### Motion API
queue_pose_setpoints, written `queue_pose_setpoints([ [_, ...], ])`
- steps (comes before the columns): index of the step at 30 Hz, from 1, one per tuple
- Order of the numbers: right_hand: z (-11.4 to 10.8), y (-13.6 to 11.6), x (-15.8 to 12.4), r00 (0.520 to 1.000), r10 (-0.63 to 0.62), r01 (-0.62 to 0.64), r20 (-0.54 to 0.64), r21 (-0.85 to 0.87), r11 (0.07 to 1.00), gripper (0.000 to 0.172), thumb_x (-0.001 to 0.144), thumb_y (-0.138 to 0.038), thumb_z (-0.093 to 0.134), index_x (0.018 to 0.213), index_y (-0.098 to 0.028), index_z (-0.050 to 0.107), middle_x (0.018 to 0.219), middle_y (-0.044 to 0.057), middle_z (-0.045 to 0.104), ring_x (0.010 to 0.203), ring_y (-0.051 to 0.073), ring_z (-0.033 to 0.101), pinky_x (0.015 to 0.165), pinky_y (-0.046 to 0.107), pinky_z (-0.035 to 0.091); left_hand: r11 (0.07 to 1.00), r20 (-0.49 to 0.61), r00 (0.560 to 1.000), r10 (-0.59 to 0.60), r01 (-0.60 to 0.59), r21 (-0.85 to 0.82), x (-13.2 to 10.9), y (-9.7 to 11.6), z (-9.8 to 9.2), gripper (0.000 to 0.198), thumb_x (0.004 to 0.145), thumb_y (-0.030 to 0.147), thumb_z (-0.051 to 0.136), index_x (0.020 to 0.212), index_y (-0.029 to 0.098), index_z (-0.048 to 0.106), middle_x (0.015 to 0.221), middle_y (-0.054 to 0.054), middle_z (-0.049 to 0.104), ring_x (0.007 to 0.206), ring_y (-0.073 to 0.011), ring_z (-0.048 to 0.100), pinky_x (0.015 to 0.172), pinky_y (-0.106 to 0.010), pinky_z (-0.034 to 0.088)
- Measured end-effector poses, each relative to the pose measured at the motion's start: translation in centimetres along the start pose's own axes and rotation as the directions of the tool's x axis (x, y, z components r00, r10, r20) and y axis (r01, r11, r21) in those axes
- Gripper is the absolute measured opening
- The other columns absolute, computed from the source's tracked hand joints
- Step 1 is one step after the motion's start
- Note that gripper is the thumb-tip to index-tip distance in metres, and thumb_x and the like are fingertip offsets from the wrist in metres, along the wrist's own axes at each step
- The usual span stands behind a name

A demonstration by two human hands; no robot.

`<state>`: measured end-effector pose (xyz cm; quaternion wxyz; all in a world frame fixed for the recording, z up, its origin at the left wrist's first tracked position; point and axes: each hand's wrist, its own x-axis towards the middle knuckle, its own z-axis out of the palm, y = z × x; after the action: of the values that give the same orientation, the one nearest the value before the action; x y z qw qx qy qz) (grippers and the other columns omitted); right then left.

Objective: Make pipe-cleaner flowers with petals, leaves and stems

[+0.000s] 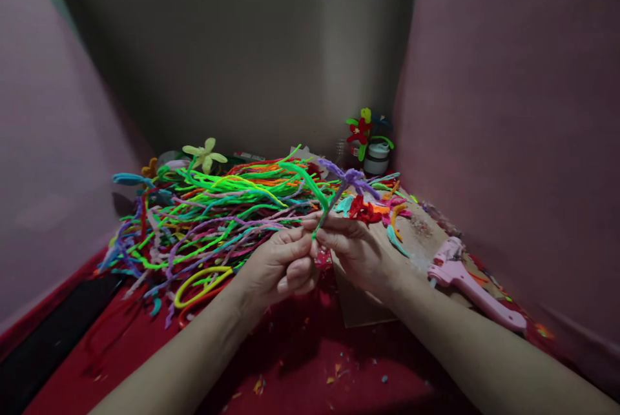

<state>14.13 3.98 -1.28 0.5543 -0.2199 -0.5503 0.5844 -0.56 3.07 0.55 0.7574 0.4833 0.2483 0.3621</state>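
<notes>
Presently the red worktop (300, 363) carries a pile of pipe cleaners (213, 221), used below as the reference. A cardboard sheet (363, 312) lies right of the pile, and a pink glue gun (472, 289) lies further right, unheld.

The left hand (281, 266) and right hand (356, 250) meet in front of the pile's right edge. The fingers of both are closed, pinched on the lower end of a green stem (325, 212). The stem rises over the pile's right edge to a purple flower head (351, 177).

Assessment: the petals are formed and seated on the stem, so the head appears complete. The stem's lower part appears unfinished, with no leaf visible. Loose red petal pieces (365, 210) lie right of the pile.

Limits: fingertip contact is hidden between the hands. Whether glue has been applied cannot be determined. Items behind the pile are dim.
</notes>
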Motion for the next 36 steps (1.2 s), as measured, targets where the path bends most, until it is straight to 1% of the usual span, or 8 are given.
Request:
queue_pose_setpoints([
  [3,0.3,-0.5,-0.3,0.999,0.015,-0.016,-0.038,-0.005,1.000,0.013,0.071,-0.026,0.065,0.083,-0.025,0.071,0.084,0.000,0.067,0.087,0.018,0.059,0.091,0.036,0.042,0.999,0.023,1.000,-0.002,0.000,0.052,-0.1,0.2,0.0,0.022,0.080,0.036,0.055,0.070,0.016,0.053,0.035,0.011,0.032,0.027,-0.0028,0.019,0.034,-0.016,0.024],
  [6,0.8,-1.2,-0.5,0.993,0.034,-0.037,-0.109,-0.018,0.999,0.011,0.072,-0.027,0.063,0.079,-0.023,0.071,0.080,0.002,0.067,0.080,0.019,0.058,0.083,0.034,0.045,0.889,-0.100,0.988,0.115,-0.057,0.455,-0.2,0.4,0.4,0.026,0.085,0.035,0.047,0.070,0.016,0.053,0.042,0.007,0.042,0.032,-0.0051,0.032,0.038,-0.018,0.027],
  [9,1.1,-1.6,-0.5,0.987,0.019,-0.028,-0.158,-0.056,0.998,0.011,0.072,-0.026,0.061,0.072,-0.020,0.070,0.074,0.003,0.064,0.076,0.018,0.056,0.078,0.033,0.043,0.353,-0.084,0.872,0.483,-0.106,0.930,-0.3,-0.2,0.3,0.022,0.086,0.031,0.045,0.075,0.016,0.056,0.057,-0.001,0.057,0.050,-0.0119,0.052,0.051,-0.023,0.037],
  [12,1.3,-1.4,-0.5,0.984,0.025,-0.037,-0.175,-0.061,0.997,0.010,0.071,-0.024,0.061,0.065,-0.019,0.067,0.069,0.001,0.061,0.071,0.017,0.055,0.073,0.031,0.042,-0.278,0.187,0.729,0.658,0.004,0.961,-0.3,-1.3,-0.3,0.019,0.086,0.026,0.045,0.084,0.014,0.059,0.063,-0.005,0.061,0.056,-0.0166,0.056,0.054,-0.026,0.036],
  [15,1.3,-1.1,-0.5,0.979,0.027,-0.057,-0.200,-0.146,0.988,0.014,0.070,-0.023,0.061,0.058,-0.019,0.064,0.066,-0.001,0.059,0.073,0.017,0.053,0.076,0.030,0.040,-0.522,0.353,0.693,0.629,0.040,0.852,-0.2,-2.0,-0.9,0.019,0.086,0.017,0.042,0.077,0.015,0.059,0.053,-0.002,0.055,0.047,-0.0147,0.050,0.048,-0.026,0.031],
  [18,1.2,-0.9,-0.6,0.982,0.034,-0.068,-0.185,-0.181,0.981,0.013,0.073,-0.026,0.060,0.067,-0.019,0.068,0.075,0.000,0.062,0.081,0.017,0.054,0.081,0.031,0.041,-0.375,0.297,0.698,0.651,-0.044,0.926,-0.2,-1.8,-0.8,0.019,0.084,0.011,0.040,0.084,0.016,0.059,0.054,0.001,0.054,0.046,-0.0116,0.048,0.048,-0.024,0.031],
  [27,1.6,-2.8,-0.6,0.991,0.029,-0.049,-0.133,-0.149,0.988,0.016,0.073,-0.026,0.063,0.085,-0.025,0.073,0.082,0.000,0.070,0.085,0.018,0.061,0.085,0.035,0.046,0.704,-0.267,0.899,0.347,-0.062,0.707,-0.5,0.4,1.1,0.028,0.084,0.033,0.049,0.060,0.017,0.049,0.043,0.006,0.042,0.036,-0.0059,0.036,0.038,-0.020,0.028],
  [36,1.1,-2.2,-0.2,0.994,0.004,-0.013,-0.106,-0.087,0.996,0.017,0.071,-0.024,0.066,0.085,-0.028,0.074,0.090,-0.002,0.071,0.098,0.020,0.060,0.095,0.039,0.041,0.990,-0.199,0.976,0.091,-0.068,0.121,-0.4,0.4,1.0,0.028,0.082,0.029,0.055,0.059,0.014,0.048,0.038,0.008,0.039,0.031,-0.0014,0.028,0.036,-0.015,0.020],
])
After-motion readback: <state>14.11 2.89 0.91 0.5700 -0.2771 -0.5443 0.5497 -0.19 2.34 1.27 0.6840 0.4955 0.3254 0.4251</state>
